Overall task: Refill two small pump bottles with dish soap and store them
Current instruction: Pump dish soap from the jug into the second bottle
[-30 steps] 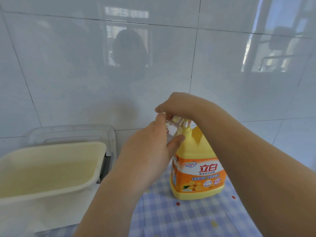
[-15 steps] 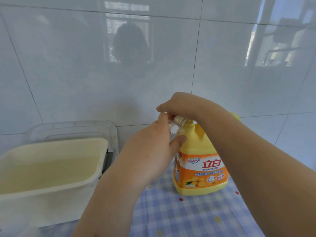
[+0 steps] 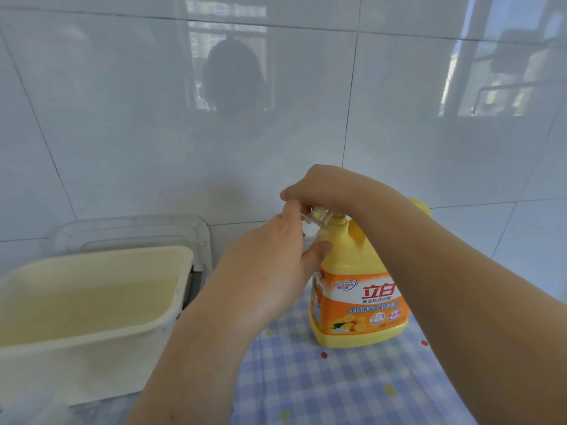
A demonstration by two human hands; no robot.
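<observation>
Holding bottle, left grip; right grip clasps pump.

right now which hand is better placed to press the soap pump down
Right: the right hand cups the pump of the dish soap jug, while the left hand holds the small clear bottle at the spout.

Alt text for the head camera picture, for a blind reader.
The right hand grips the pump atop a large yellow dish-soap jug while the left hand holds a small clear plastic bottle at its spout. The jug stands on a blue checked tablecloth, a cream plastic tub to its left.
</observation>
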